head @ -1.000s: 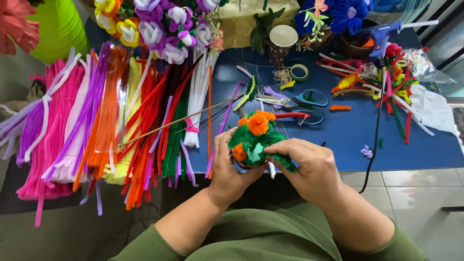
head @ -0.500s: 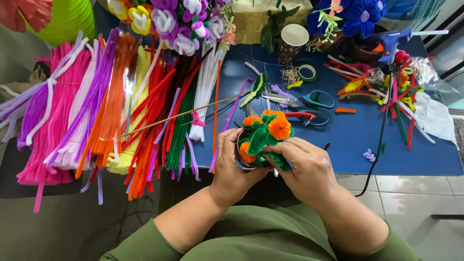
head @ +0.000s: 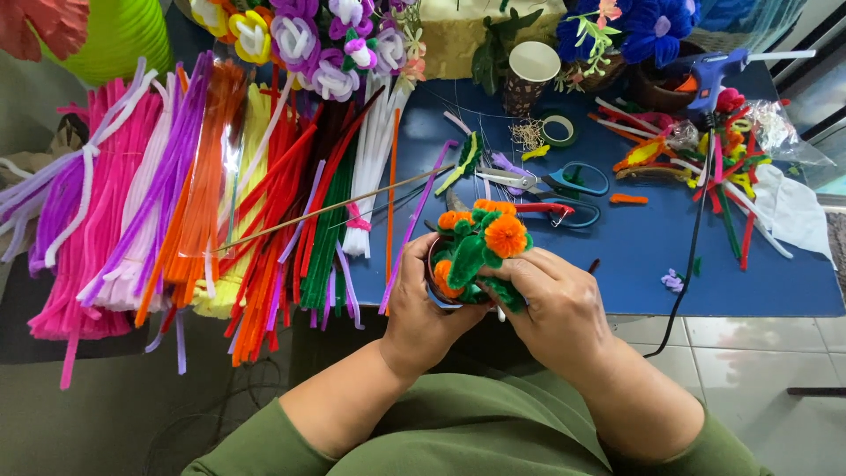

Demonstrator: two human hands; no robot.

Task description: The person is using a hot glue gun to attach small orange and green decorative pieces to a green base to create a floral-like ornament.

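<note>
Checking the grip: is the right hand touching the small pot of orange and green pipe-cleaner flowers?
Touching. The head view shows the right hand with its fingers pressed on the green leaves of the pipe-cleaner flower pot.

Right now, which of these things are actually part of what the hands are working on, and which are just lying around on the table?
In hand:
left hand
right hand
small pot of orange and green pipe-cleaner flowers, held between both hands

Lying about:
bundles of coloured pipe cleaners
scissors
glue gun
roll of tape
paper cup
finished purple flowers

Pipe cleaners (head: 176,203) (many colours); scissors (head: 564,181); glue gun (head: 714,75).
</note>
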